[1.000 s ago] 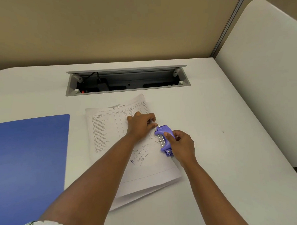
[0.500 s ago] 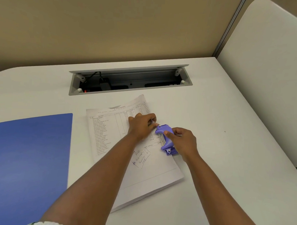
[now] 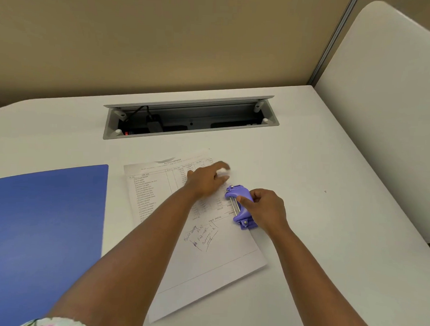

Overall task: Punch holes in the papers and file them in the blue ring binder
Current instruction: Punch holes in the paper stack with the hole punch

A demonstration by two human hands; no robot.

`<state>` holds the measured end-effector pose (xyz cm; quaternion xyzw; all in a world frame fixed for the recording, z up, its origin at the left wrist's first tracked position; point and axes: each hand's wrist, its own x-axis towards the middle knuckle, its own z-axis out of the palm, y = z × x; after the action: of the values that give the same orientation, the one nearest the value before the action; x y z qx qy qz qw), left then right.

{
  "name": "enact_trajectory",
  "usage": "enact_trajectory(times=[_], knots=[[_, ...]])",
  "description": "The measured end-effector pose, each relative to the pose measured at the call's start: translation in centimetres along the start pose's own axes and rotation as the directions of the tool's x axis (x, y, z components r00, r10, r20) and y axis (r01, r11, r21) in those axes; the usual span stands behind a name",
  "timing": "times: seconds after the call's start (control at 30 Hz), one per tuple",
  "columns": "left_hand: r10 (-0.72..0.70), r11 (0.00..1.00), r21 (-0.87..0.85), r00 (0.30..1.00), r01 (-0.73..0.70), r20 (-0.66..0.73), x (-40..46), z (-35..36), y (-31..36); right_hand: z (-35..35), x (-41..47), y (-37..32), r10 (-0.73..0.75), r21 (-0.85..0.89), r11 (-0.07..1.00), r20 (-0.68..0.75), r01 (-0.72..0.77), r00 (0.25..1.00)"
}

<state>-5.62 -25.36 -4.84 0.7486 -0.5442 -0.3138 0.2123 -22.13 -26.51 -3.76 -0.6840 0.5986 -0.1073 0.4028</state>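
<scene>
Punch on papers' right edge, between both hands

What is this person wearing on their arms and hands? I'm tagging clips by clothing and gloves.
Both hands are bare: no gloves, rings, watch or bracelets show on the left hand or the right hand. Both forearms are bare too. Only the left arm shows clothing: the edge of a white sleeve with a pink and green floral print, at the bottom of the frame.
</scene>
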Motion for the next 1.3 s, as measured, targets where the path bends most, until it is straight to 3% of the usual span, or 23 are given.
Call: enact_trajectory(times=[0.07,0.1,0.17,0.2,0.27,0.37,0.47,0.77,0.97,1.13,1.3], knots=[[0.0,0.976,-0.214,0.979,-0.045,-0.206,-0.7,-0.6,-0.2,-0.1,0.1,-0.1,0.01,-0.046,0.999,0.0,-0.01,1.0],[-0.065,0.959,-0.281,0.921,-0.05,-0.385,-1.1,-1.1,-0.4,-0.1,0.1,-0.2,0.014,-0.062,0.998,0.001,-0.014,1.0],[-0.305,0.94,-0.329,0.663,0.093,-0.684,-2.3,-2.2,-1.4,-0.2,0.2,-0.2,0.025,-0.071,0.997,0.003,-0.024,1.0],[-0.443,0.896,-0.377,0.521,0.234,-0.73,-3.0,-2.8,-2.0,-0.2,0.2,-0.2,0.029,-0.071,0.997,0.004,-0.029,1.0],[-0.669,0.729,-0.494,0.339,0.474,-0.662,-4.6,-4.0,-3.4,-0.2,0.2,-0.3,0.033,-0.079,0.996,0.009,-0.033,0.999],[-0.831,0.545,-0.6,0.28,0.586,-0.481,-7.0,-4.9,-5.3,-0.2,0.1,-0.4,0.025,-0.107,0.994,0.004,-0.024,1.0],[-0.879,0.468,-0.576,0.29,0.67,-0.378,-8.5,-5.1,-6.3,-0.3,0.0,-0.5,0.018,-0.112,0.993,0.001,-0.018,1.0],[-0.848,0.495,-0.594,0.502,0.634,-0.171,-8.3,-5.3,-6.3,-0.3,0.0,-0.4,0.017,-0.094,0.995,0.016,-0.015,1.0],[-0.801,0.543,-0.604,0.574,0.583,-0.167,-8.3,-4.9,-6.2,-0.3,0.1,-0.3,0.01,-0.089,0.996,0.019,-0.008,1.0],[-0.73,0.632,-0.62,0.626,0.465,-0.274,-8.7,-4.5,-6.2,-0.3,0.1,-0.4,0.017,-0.091,0.996,0.031,-0.014,0.999],[-0.717,0.616,-0.652,0.659,0.443,-0.23,-9.1,-4.6,-6.9,-0.4,0.1,-0.4,0.013,-0.102,0.995,0.027,-0.011,1.0]])
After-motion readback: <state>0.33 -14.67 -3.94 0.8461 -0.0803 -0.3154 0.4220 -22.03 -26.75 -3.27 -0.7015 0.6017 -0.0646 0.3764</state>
